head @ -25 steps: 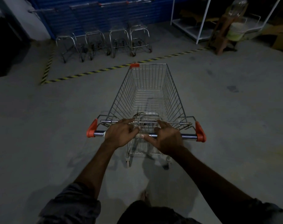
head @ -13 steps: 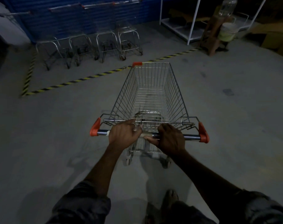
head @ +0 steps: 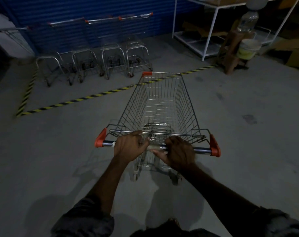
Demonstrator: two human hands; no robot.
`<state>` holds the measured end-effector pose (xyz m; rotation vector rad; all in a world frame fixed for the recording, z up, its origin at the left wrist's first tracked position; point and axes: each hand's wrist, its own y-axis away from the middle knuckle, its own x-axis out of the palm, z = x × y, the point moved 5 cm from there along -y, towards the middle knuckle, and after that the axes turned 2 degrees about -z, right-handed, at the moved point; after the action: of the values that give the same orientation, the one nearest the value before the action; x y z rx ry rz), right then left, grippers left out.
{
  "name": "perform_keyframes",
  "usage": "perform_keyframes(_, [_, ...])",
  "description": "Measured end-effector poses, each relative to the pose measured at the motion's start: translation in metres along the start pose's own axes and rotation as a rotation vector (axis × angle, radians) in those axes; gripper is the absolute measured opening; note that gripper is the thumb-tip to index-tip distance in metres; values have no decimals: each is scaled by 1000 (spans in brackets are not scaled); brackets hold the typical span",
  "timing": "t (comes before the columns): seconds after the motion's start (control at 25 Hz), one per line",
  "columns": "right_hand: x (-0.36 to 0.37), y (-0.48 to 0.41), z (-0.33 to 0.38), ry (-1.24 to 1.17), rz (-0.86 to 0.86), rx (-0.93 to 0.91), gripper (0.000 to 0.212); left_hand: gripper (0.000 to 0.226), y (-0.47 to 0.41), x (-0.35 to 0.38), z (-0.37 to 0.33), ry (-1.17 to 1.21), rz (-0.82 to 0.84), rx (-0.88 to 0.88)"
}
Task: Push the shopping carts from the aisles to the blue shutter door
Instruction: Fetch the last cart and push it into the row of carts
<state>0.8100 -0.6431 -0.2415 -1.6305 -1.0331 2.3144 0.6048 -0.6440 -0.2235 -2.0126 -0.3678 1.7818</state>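
An empty wire shopping cart (head: 162,103) with red corner caps stands in front of me on the concrete floor. My left hand (head: 129,146) grips its metal handle bar left of centre, and my right hand (head: 178,152) grips the bar right of centre. The cart's front edge reaches the yellow-black floor tape (head: 80,99). Beyond the tape, several parked carts (head: 97,53) stand side by side against the blue shutter door (head: 87,7).
A white metal rack (head: 203,40) stands at the back right. Next to it are a wooden stool (head: 230,52) carrying a pale bucket (head: 247,48) and a large water bottle (head: 247,21). Cardboard boxes (head: 295,55) lie at the far right.
The cart and I have rolled forward toward the shutter; the parked carts and tape look nearer. The cart's nose now points right of the parked row. Both hands keep their grip.
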Motion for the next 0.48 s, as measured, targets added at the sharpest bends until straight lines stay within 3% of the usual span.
perform_keyframes(0.28, [63, -104, -80, -91, 37, -75, 80, 51, -109, 51, -8, -24, -124, 17])
perform_keyframes(0.36, [84, -135, -100, -58, 156, -70, 83, 45, -141, 66, -5, -23, -176, 63])
perform_keyframes(0.48, [122, -191, -130, 11, 470, -40, 74, 40, -191, 100, 10, 7, -184, 33])
